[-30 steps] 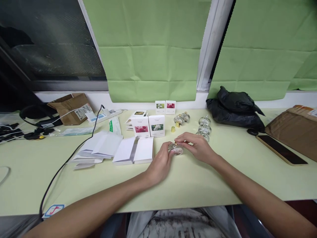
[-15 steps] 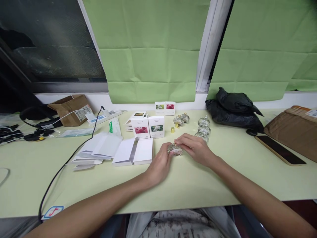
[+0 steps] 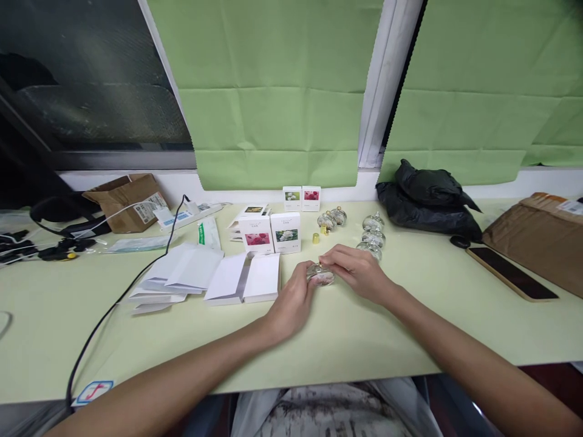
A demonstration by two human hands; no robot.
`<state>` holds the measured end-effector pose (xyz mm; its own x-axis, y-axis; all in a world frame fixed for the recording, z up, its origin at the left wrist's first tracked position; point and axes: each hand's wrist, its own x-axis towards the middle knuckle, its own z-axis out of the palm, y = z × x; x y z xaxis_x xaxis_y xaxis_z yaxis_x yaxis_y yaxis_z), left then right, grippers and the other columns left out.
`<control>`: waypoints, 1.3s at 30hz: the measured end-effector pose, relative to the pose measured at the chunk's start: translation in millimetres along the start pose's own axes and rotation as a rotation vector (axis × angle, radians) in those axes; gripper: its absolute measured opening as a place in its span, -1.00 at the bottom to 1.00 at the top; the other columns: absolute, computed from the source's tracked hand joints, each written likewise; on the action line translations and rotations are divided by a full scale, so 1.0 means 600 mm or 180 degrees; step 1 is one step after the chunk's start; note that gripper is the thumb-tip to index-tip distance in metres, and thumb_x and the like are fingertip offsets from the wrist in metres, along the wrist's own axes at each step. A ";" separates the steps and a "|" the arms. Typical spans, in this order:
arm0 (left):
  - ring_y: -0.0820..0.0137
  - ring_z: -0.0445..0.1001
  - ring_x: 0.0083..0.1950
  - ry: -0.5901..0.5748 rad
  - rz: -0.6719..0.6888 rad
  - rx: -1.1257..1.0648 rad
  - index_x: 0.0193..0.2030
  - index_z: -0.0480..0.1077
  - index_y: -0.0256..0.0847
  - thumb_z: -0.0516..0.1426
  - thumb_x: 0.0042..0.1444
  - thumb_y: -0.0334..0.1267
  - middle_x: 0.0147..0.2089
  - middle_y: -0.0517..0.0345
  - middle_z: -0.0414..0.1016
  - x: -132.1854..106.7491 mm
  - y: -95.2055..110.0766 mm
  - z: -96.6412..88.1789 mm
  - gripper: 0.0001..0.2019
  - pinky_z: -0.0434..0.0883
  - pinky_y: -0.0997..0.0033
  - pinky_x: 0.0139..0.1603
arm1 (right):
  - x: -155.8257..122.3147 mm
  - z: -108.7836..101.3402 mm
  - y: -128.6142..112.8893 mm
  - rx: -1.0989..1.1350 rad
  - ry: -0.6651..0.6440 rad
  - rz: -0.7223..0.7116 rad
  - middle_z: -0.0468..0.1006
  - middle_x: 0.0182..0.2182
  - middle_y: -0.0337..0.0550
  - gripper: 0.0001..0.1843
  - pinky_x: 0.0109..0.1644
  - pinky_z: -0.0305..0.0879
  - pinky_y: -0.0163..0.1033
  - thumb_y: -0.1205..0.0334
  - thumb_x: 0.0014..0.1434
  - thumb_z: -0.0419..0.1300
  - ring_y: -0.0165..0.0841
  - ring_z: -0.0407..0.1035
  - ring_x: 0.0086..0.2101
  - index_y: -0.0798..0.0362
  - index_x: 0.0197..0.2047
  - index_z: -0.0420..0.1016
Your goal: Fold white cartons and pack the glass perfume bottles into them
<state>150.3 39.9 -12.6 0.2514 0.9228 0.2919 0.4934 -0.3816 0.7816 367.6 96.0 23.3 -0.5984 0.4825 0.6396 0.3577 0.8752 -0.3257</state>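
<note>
Holding a little glass bottle [image 3: 320, 276] on the table [image 3: 364, 340], the left hand [image 3: 291, 303] grips it while the right hand [image 3: 359, 272] pinches its top, which looks mid-twist and needs gentle turning.

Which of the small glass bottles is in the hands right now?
The glass bottle nearest the table's front edge, gripped between the left hand and right hand; the other bottles stand untouched behind.

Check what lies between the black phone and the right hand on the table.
Head view: bare table only. Nothing lies between the black phone and the right hand, which touches the small glass bottle.
</note>
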 end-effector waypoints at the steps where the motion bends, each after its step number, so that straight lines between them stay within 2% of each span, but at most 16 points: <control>1: 0.12 0.49 0.26 -0.0006 -0.0016 0.0008 0.32 0.19 -0.13 -0.08 0.55 -0.03 0.24 -0.09 0.49 0.000 0.000 0.000 -0.64 0.42 0.07 0.25 | 0.000 0.000 0.000 -0.0026 0.0013 -0.0021 0.65 -0.12 -0.07 -0.80 -0.15 0.41 -0.22 0.28 0.53 0.09 -0.29 0.55 -0.19 -0.05 0.03 0.56; 9: 0.09 0.46 0.31 -0.0052 -0.0067 -0.0013 0.33 0.20 -0.12 -0.08 0.55 -0.03 0.29 -0.12 0.47 0.000 0.001 -0.001 -0.63 0.40 0.03 0.28 | 0.010 -0.012 -0.006 -0.0110 -0.0204 0.0037 0.63 -0.14 -0.07 -0.79 -0.18 0.38 -0.23 0.25 0.54 0.08 -0.28 0.54 -0.21 -0.04 -0.02 0.56; 13: 0.09 0.47 0.29 -0.0001 0.0006 -0.0023 0.34 0.21 -0.13 -0.07 0.55 -0.04 0.27 -0.12 0.48 0.000 -0.002 0.000 -0.63 0.42 0.04 0.27 | 0.008 -0.011 -0.004 0.0011 -0.0142 0.0083 0.63 -0.15 -0.10 -0.80 -0.18 0.38 -0.23 0.29 0.53 0.09 -0.30 0.53 -0.22 -0.05 0.00 0.56; 17: 0.10 0.49 0.27 0.0007 0.0050 -0.0053 0.34 0.21 -0.14 -0.08 0.55 -0.04 0.26 -0.12 0.49 0.000 -0.003 0.000 -0.63 0.43 0.03 0.27 | 0.004 -0.008 -0.008 -0.0191 -0.0065 -0.0001 0.64 -0.13 -0.07 -0.79 -0.20 0.37 -0.25 0.27 0.54 0.07 -0.30 0.54 -0.22 -0.05 0.02 0.55; 21: 0.11 0.48 0.28 0.0005 0.0032 -0.0053 0.34 0.21 -0.13 -0.07 0.55 -0.04 0.27 -0.11 0.49 0.001 -0.001 0.001 -0.63 0.42 0.04 0.28 | 0.008 -0.011 -0.014 -0.0422 -0.0197 -0.0046 0.64 -0.11 -0.04 -0.78 -0.23 0.35 -0.26 0.25 0.55 0.05 -0.31 0.55 -0.23 -0.03 0.01 0.54; 34: 0.13 0.50 0.25 0.0030 0.0055 -0.0045 0.32 0.22 -0.12 -0.07 0.54 -0.03 0.24 -0.09 0.49 0.000 -0.003 0.001 -0.64 0.43 0.09 0.26 | 0.003 -0.001 -0.001 0.0267 0.0089 0.0158 0.65 -0.19 -0.10 -0.81 -0.18 0.39 -0.20 0.28 0.51 0.13 -0.28 0.54 -0.24 -0.06 -0.01 0.58; 39: 0.12 0.50 0.27 0.0027 0.0035 -0.0046 0.33 0.22 -0.11 -0.06 0.54 -0.03 0.25 -0.10 0.49 0.001 -0.002 0.001 -0.64 0.42 0.09 0.27 | 0.008 -0.006 -0.003 0.0059 -0.0044 0.0134 0.64 -0.17 -0.10 -0.81 -0.20 0.36 -0.23 0.30 0.52 0.11 -0.30 0.53 -0.23 -0.05 -0.02 0.57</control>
<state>150.3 40.7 -14.0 0.2496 0.9190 0.3051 0.4785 -0.3910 0.7862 366.8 96.4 29.3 -0.5931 0.5194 0.6153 0.3695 0.8545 -0.3651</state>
